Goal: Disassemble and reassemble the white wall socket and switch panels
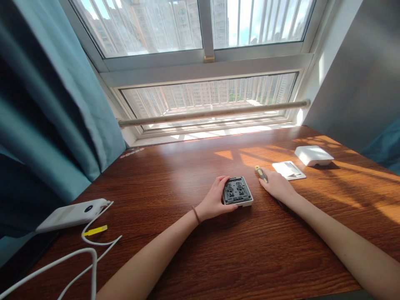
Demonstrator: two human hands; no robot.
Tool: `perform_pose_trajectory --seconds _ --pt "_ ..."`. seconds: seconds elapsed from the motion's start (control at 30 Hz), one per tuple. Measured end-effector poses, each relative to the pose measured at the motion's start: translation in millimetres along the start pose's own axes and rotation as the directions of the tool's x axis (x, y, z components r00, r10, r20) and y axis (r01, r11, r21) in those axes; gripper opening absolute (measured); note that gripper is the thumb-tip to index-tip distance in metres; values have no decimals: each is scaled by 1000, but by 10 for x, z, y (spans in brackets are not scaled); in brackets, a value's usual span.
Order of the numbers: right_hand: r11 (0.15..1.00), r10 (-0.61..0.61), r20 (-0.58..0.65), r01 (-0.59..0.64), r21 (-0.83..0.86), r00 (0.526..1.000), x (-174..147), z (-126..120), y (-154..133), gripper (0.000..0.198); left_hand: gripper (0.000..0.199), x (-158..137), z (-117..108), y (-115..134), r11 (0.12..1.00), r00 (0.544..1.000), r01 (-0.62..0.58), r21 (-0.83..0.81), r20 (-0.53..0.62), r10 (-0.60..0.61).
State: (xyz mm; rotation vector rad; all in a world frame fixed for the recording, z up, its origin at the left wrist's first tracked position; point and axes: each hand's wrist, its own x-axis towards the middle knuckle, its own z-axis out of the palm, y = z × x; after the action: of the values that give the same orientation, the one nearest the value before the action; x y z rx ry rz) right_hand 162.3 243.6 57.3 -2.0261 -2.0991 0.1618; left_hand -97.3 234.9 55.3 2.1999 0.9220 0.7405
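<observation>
My left hand [215, 201] is closed around the left side of a wall switch [238, 191] that sits on the table. Its black inner mechanism faces up inside a white housing. Off to the right, my right hand [276, 183] grips a screwdriver [261, 174] with a grey and yellow handle, held low over the tabletop. The handle's end points away from me; most of the shaft is hidden beneath the hand. Just beyond that hand lies a flat white cover plate [292, 167], apart from the switch.
A white box-shaped piece [313, 155] rests at the far right of the wooden table [175, 175]. At left lie a white device [75, 213], its white cable [93, 260] and a yellow tag [96, 230]. A blue curtain [62, 104] and a barred window stand behind.
</observation>
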Motion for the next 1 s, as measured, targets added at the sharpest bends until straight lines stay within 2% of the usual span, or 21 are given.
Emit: perform_pose_trajectory --seconds 0.4,0.57,0.63,0.7,0.8,0.9,1.0 --pt "995 88 21 -87 -51 996 -3 -22 -5 34 86 0 -1 -11 1000 1000 -6 4 20 6" --pt "994 111 -24 -111 -2 994 64 -220 159 45 84 -4 3 3 1000 1000 -5 2 15 5" --pt "983 182 -100 -181 22 978 119 -352 343 45 84 -5 5 8 1000 1000 0 3 14 0" --pt "944 328 -145 -330 14 934 174 -466 556 44 85 -6 7 10 1000 1000 -2 8 15 2" --pt "861 508 -52 -509 -6 860 237 -530 814 46 86 -11 9 9 1000 1000 -11 15 19 11" --pt "847 531 46 -531 4 846 271 -463 914 43 88 -16 10 3 1000 1000 -20 17 14 20" --pt "862 506 34 -507 24 862 287 -354 908 35 88 -15 11 -4 1000 1000 -20 14 0 20"
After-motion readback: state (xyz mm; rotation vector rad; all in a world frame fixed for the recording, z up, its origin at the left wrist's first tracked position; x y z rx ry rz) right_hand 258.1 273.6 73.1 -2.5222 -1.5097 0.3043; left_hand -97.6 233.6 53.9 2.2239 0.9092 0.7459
